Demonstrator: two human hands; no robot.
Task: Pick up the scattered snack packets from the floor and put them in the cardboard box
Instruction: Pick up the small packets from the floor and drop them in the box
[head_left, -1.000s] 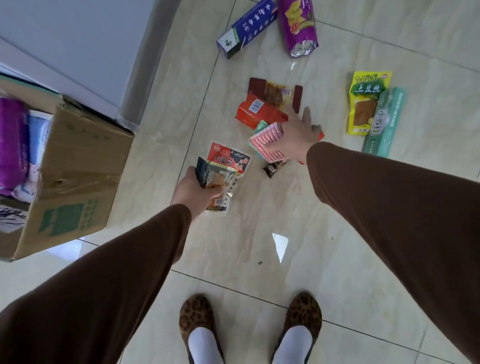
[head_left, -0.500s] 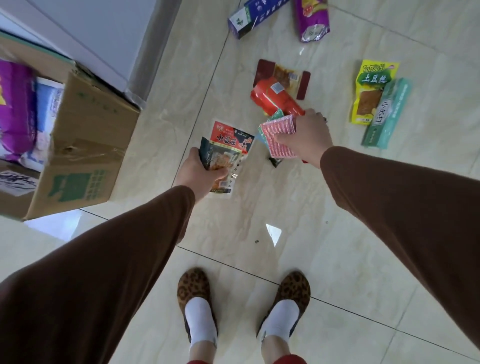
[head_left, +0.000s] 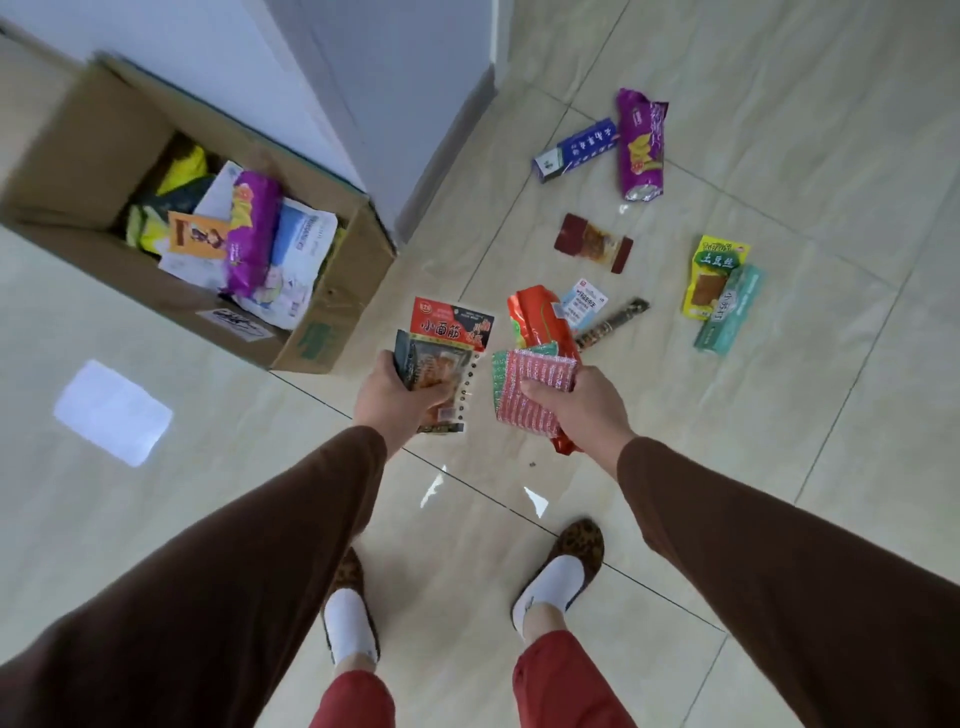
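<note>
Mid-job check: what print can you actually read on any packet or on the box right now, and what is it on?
"小面筋": red-topped packet in the left hand.
"土豆丝": yellow-green packet on the floor.
Blue box, teal box, white label behind the orange packet, cardboard box markings: print too blurred to read.
Purple packet, dark red packet: no legible text.

The floor (head_left: 753, 519) was glossy beige tile with thin dark joints. An open cardboard box (head_left: 332, 312) stood on it by the wall corner. Lying flat on the tiles were a blue carton (head_left: 574, 150) touching a purple packet (head_left: 641, 145), a dark red packet (head_left: 593, 242), a white packet (head_left: 584, 301), a thin dark stick packet (head_left: 613, 322), and a yellow packet (head_left: 714, 275) partly under a green carton (head_left: 730, 312).
</note>
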